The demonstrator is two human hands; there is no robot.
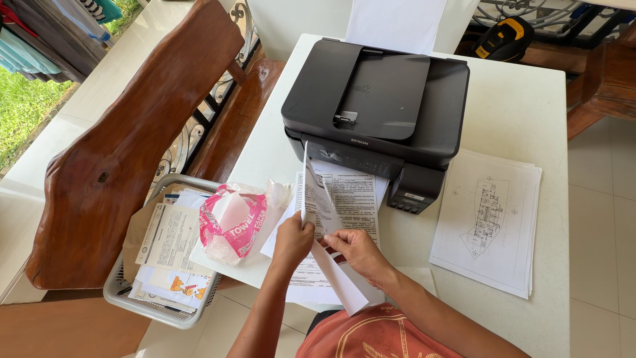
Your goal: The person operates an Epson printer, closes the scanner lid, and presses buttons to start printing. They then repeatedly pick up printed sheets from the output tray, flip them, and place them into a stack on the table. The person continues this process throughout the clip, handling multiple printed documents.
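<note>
Both hands raised before printer (376,106): left hand (291,242), right hand (358,252) grip printed sheets (317,199) (held upright, edge-on).

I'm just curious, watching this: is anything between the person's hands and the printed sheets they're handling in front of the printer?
No. The left hand and right hand already pinch the printed sheets directly, held upright before the black printer. The pink-and-clear plastic bag lies to the left, not between them.

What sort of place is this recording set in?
Probably a home veranda used as a small office: a black printer on a white table, a carved wooden bench, and lawn beyond.
</note>
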